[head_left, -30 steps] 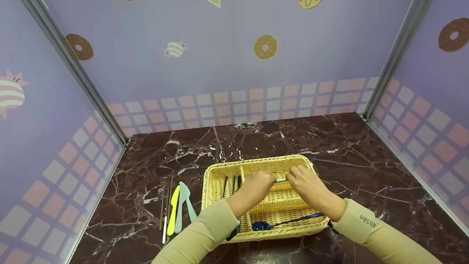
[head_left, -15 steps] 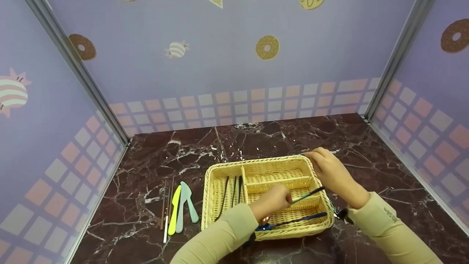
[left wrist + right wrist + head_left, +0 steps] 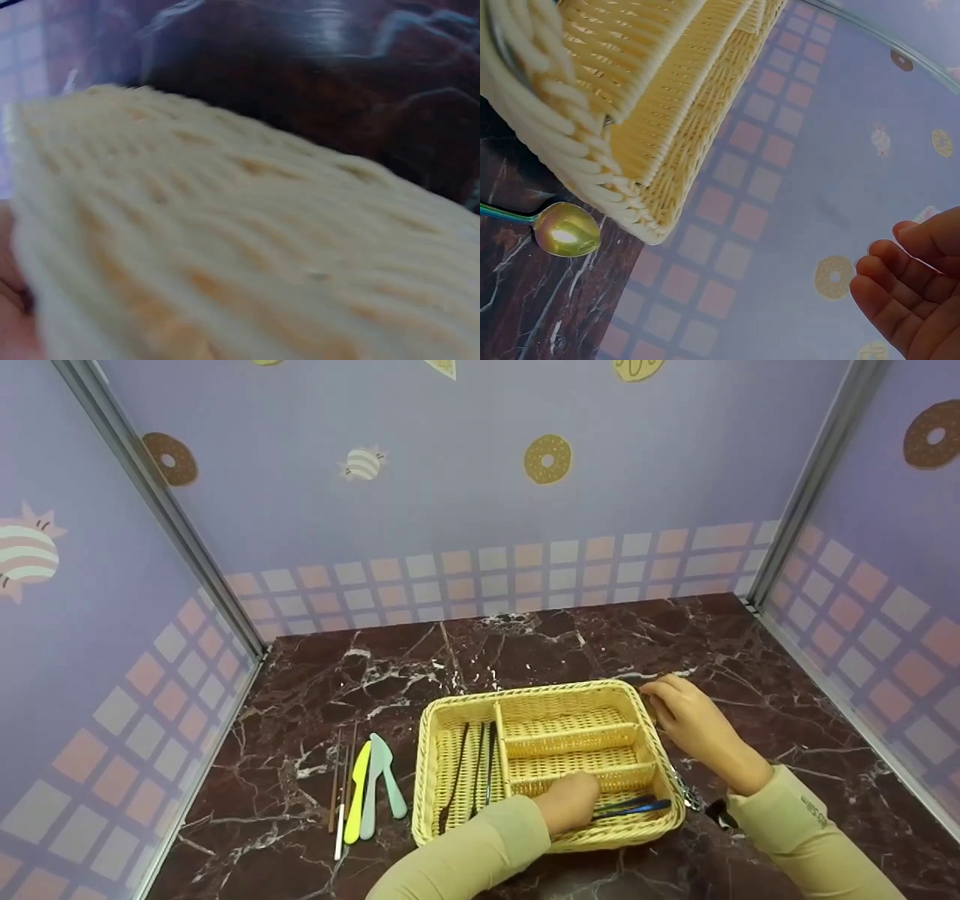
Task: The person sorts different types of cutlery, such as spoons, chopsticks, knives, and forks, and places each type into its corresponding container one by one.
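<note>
A pale yellow woven basket (image 3: 570, 688) with divided compartments stands on the marble-patterned table. My left hand (image 3: 571, 802) is down in its front compartment, fingers curled round a spoon whose bowl is hidden under the hand. Blue and dark handles (image 3: 634, 808) stick out to the right of that hand. In the left wrist view the basket wall (image 3: 247, 202) fills most of the picture. My right hand (image 3: 694, 720) is by the basket's right rim, fingers loosely bent and holding nothing. Below the rim in the right wrist view lies a spoon (image 3: 568, 229) with a gold bowl and rainbow handle.
Several thin dark-handled utensils (image 3: 476, 765) lie in the basket's left compartment. Left of the basket are a yellow knife (image 3: 357, 795), a grey-blue knife (image 3: 370, 802), a mint knife (image 3: 390, 780) and thin chopsticks (image 3: 335, 795). Patterned walls (image 3: 450, 495) enclose the table.
Both hands were together on a blue-green handle over the basket. The right hand let go and moved to the right rim; the left hand lowered the spoon into the front compartment.
</note>
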A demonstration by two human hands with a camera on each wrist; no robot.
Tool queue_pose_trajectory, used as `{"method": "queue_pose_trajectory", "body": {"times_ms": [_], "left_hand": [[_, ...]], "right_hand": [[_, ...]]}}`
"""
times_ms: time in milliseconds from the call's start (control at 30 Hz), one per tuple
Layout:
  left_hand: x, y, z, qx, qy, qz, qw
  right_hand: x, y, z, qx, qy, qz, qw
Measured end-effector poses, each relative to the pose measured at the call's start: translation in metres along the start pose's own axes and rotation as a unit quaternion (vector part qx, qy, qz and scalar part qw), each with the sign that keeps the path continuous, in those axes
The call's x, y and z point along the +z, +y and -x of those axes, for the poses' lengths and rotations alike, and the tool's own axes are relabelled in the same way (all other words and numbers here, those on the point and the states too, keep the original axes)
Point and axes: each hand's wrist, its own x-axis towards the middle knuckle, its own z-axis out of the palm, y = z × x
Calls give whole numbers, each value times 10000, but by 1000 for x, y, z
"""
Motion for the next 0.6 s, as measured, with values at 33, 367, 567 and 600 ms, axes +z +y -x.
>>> {"method": "queue_pose_trajectory", "body": {"times_ms": [33,367,567,600], "left_hand": [[1,0,-1,15,10,-130,9999],[4,-3,4,70,-100,-330,9994],[-14,-21,21,923,417,714,9923],[-17,-24,24,1030,582,716,9904]], "right_hand": [[0,1,1,25,0,0,10000],[1,23,17,689,-325,-62,9971],[10,59,41,1728,-1283,-307,9761],[14,65,47,1790,-1485,-290,9721]]}}
